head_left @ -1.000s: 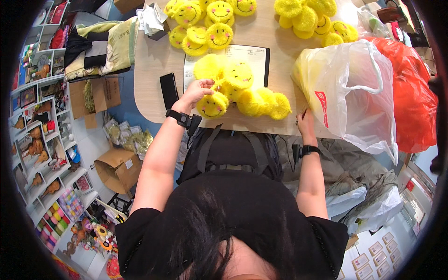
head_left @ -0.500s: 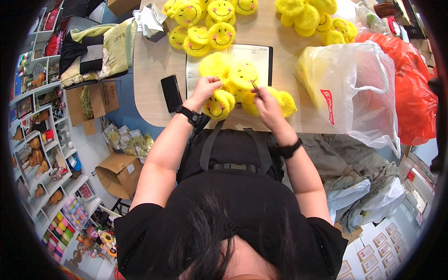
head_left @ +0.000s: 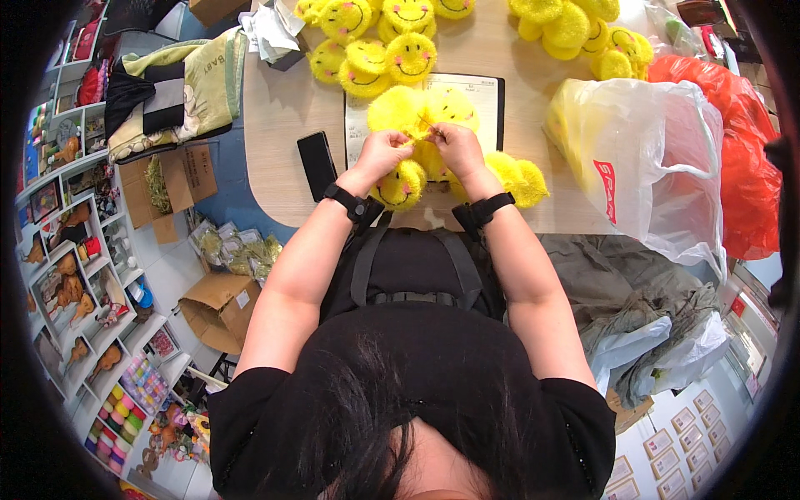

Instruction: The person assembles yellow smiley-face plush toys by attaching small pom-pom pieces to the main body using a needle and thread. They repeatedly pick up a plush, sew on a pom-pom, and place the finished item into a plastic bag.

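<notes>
While both hands meet over a cluster of yellow fuzzy smiley-face discs (head_left: 425, 157), the handwork on it appears to be partway along. The cluster lies near the front edge of the tabletop (head_left: 271, 150), left of its middle, partly over an open notebook (head_left: 357, 140). Its round parts look already formed, and at least one has its face in place; the spot between the hands seems to be what is left, though how much remains cannot be told. Near the far edge, one heap of smiley-face discs (head_left: 375, 52) and, further right, a second yellow heap (head_left: 571, 29) look finished, as far as they show.

The left hand (head_left: 385, 156) has its fingertips drawn together, seemingly clamped on a bit of the yellow fuzz. The right hand (head_left: 457, 150) has its fingers closed around a slim tool (head_left: 426, 122), too small to identify, its tip pointing toward the cluster.

The cluster is bright yellow and shaggy, with rounded discs turned different ways. The disc nearest the front edge shows a curved dark smile and a pink cheek, tilted to one side; a lumpy part without a visible face reaches out to the right. Whether all the parts are joined is hidden by the hands.
</notes>
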Demonstrator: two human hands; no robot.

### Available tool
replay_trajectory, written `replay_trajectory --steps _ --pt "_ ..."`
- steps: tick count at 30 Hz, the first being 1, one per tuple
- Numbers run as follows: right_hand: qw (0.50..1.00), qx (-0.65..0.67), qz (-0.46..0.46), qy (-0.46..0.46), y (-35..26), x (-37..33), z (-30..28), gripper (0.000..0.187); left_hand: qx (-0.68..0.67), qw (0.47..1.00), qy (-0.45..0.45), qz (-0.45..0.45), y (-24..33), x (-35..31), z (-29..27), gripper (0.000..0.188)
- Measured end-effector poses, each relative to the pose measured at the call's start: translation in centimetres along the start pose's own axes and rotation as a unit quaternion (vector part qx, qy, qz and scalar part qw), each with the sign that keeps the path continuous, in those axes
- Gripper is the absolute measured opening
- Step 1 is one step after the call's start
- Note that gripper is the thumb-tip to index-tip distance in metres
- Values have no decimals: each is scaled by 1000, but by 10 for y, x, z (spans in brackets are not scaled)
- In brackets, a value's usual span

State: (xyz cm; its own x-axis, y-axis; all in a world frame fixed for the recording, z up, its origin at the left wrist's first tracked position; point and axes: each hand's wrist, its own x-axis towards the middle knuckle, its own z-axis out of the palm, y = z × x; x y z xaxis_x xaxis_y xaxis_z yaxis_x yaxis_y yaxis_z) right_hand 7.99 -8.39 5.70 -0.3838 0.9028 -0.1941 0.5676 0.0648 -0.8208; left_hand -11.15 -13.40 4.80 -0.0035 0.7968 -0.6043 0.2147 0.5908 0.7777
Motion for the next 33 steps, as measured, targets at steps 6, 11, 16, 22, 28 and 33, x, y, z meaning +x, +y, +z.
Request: replay_trajectory --steps 6,11,16,22,28,33 --pt "999 -39 -11 24 -15 11 8 17 -127 992 16 19 2 -1 -14 22" --pt "999 36 8 -26 -25 15 19 19 -194 980 38 -3 2 -15 -27 25" --pt "980 180 65 -48 -38 4 22 28 -271 957 71 -75 0 -26 -28 21" --pt "965 155 162 -140 -44 -19 20 47 -323 941 37 -91 -4 -25 -27 8" --pt "900 187 325 -222 -46 -20 20 52 -328 940 36 -90 -4 -25 -25 6" --pt "892 198 335 -230 -49 -20 21 52 -321 942 36 -92 -3 -24 -24 8"
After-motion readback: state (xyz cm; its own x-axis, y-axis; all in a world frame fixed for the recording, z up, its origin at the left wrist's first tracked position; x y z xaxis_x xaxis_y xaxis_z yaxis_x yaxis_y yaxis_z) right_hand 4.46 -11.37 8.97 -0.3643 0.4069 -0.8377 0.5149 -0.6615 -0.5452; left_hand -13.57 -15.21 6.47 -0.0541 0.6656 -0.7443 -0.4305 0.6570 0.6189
